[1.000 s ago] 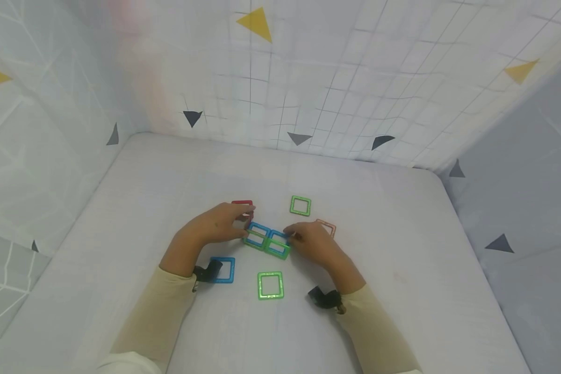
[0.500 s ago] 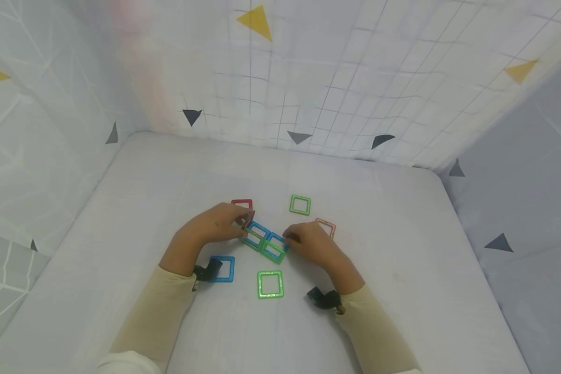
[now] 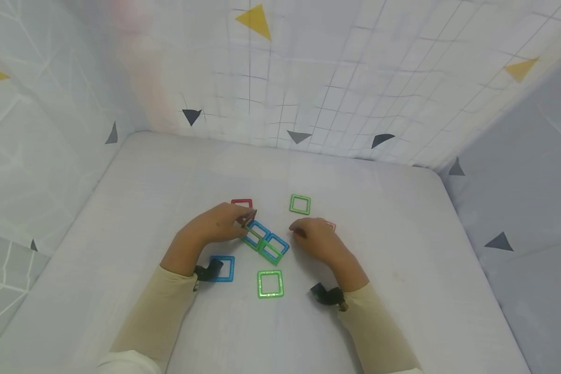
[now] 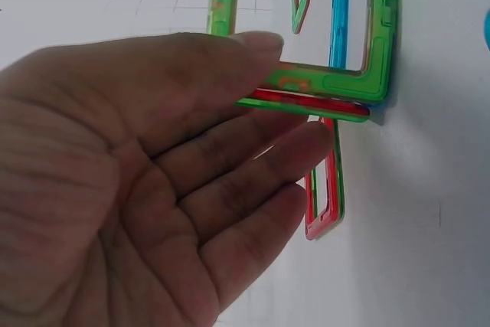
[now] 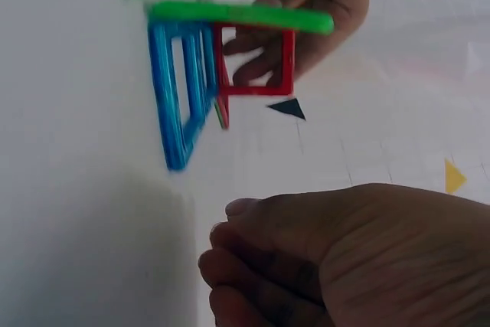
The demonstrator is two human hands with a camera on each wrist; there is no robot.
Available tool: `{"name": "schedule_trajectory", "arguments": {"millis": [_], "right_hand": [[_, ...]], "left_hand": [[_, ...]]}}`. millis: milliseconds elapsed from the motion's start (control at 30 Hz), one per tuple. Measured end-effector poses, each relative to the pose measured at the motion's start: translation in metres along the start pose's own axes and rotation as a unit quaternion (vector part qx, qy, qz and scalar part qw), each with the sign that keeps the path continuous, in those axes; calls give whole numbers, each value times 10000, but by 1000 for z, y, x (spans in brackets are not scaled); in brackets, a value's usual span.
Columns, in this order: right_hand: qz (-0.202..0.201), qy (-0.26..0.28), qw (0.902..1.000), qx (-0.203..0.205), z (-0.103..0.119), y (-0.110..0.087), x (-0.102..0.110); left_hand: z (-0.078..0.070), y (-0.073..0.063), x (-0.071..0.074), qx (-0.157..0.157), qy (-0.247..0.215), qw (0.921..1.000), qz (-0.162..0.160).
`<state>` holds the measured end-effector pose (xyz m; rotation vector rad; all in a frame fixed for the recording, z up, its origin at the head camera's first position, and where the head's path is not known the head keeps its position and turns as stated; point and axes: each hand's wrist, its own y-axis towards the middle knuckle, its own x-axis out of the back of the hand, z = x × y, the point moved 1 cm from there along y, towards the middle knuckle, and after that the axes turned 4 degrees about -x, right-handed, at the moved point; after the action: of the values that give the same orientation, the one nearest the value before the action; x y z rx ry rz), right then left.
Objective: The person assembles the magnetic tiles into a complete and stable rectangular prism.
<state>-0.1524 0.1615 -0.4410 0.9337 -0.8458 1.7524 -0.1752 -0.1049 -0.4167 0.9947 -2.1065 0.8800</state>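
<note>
Square magnetic tiles are joined in the middle of the head view. Two blue tiles (image 5: 166, 105) lie flat side by side, with green tiles (image 4: 379, 28) standing along their near edge. A red tile (image 5: 288, 63) stands upright at the left end. My left hand (image 3: 215, 223) pinches this end: its thumb lies over the green tile's edge, and its fingers are behind the red tile. My right hand (image 3: 320, 241) is just right of the structure, apart from it, its fingers loosely curled with nothing in them.
Loose tiles lie around: a red one (image 3: 241, 200) behind my left hand, a green one (image 3: 301, 213) at the back, a reddish one (image 3: 331, 225) partly hidden by my right hand, a blue one (image 3: 231, 269) by the left wrist camera, a green one (image 3: 270, 296) in front. Patterned cloth walls (image 3: 336, 93) enclose the table.
My right hand has let go of the blue tile at the right end and drawn slightly right. The structure has turned a little, its right end nearer me. My left hand keeps its hold.
</note>
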Motion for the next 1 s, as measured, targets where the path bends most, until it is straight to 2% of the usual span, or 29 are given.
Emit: {"name": "schedule_trajectory", "arguments": {"millis": [200,633,867,1000], "right_hand": [[-218,120,9989,-395,-18,1,11],[-596,49,9956,-723,-41,0,23],[-651,155,9926,-1016,-55,1,26],[-673,44,9912,-1140,-59,2,28]], "left_hand": [[0,0,0,29,-16,10000,45],[0,-1,1,144,7,9999,68],[1,0,0,204,0,9998,15],[1,0,0,233,2,9997,3]]}}
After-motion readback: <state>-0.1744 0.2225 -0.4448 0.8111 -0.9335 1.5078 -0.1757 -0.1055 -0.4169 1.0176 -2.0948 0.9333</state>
